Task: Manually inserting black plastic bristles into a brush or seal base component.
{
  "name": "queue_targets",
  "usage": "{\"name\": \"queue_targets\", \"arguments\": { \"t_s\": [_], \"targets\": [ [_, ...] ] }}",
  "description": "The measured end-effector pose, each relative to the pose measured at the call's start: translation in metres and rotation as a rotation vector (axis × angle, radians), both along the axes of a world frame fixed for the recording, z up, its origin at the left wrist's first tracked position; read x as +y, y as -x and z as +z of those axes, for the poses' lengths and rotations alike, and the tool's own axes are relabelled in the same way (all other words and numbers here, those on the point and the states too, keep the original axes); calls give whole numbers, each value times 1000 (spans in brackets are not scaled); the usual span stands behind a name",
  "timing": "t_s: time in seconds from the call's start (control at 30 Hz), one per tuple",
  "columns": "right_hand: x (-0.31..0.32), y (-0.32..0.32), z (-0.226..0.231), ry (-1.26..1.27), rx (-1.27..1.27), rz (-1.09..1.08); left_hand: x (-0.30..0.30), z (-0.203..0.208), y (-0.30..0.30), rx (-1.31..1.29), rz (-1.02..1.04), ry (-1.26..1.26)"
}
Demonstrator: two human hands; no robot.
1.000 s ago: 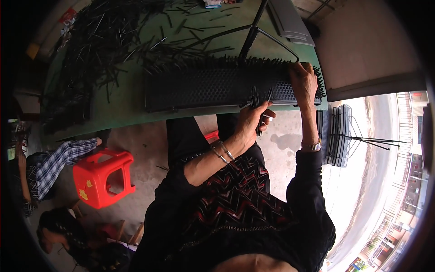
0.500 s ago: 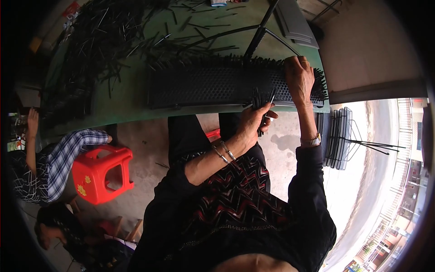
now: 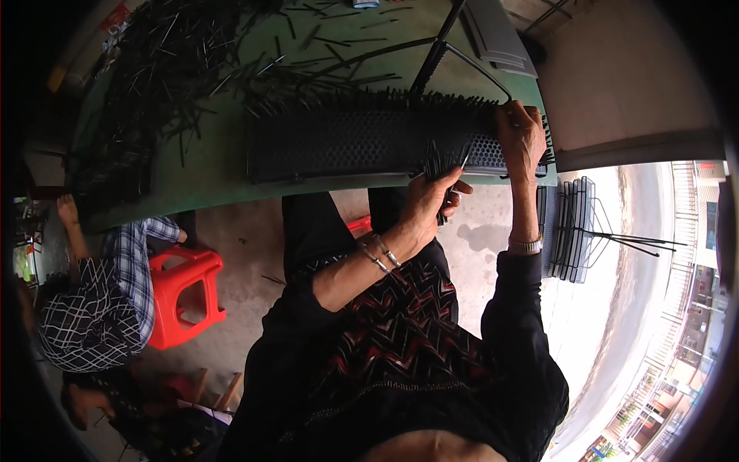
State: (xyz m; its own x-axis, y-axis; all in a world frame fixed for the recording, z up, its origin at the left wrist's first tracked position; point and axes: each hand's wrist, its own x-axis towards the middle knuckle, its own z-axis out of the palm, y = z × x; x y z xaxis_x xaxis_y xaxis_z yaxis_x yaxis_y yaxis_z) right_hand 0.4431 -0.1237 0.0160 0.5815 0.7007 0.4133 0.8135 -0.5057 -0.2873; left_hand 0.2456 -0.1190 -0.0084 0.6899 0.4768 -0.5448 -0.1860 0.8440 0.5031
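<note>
My left hand [image 3: 419,209] is closed around a bundle of thin black sticks [image 3: 436,159] at the near edge of a long black block with a honeycomb of holes [image 3: 339,146]. A row of similar black sticks [image 3: 377,98] bristles along the block's far side. At the block's right end, my right hand [image 3: 525,142] bends over the far edge with its fingers pinched together. Whatever is between those fingertips is hidden. A black rod frame [image 3: 433,61] stands just beyond the block.
A large heap of loose black sticks [image 3: 173,54] covers the left of the green table [image 3: 219,165]. Grey flat panels [image 3: 496,38] lie at the far right. Below the table's right end are wire racks [image 3: 573,231]. Left stand a red stool [image 3: 185,296] and a person in checked clothes [image 3: 96,308].
My right hand has shifted slightly right and nearer along the block's end. My left hand keeps its bundle almost in place. The person at left has leaned inward, toward the stool.
</note>
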Motion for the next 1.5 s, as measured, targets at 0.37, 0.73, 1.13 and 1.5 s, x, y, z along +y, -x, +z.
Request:
{"name": "queue_targets", "arguments": {
  "t_s": [0.37, 0.73, 1.13, 1.5],
  "targets": [
    [-37, 21, 10, -9, 882, 325, 0, -3, 1, -30, -8, 3],
    [-49, 37, 9, -20, 1227, 353, -1, -1, 0, 14, -82, -158],
    [-57, 29, 27, -13, 1159, 380, -3, -3, -6, 96, -110, -135],
    [-58, 21, 28, 11, 1143, 422, 1, -1, -7, 84, -187, -200]
  ]
}}
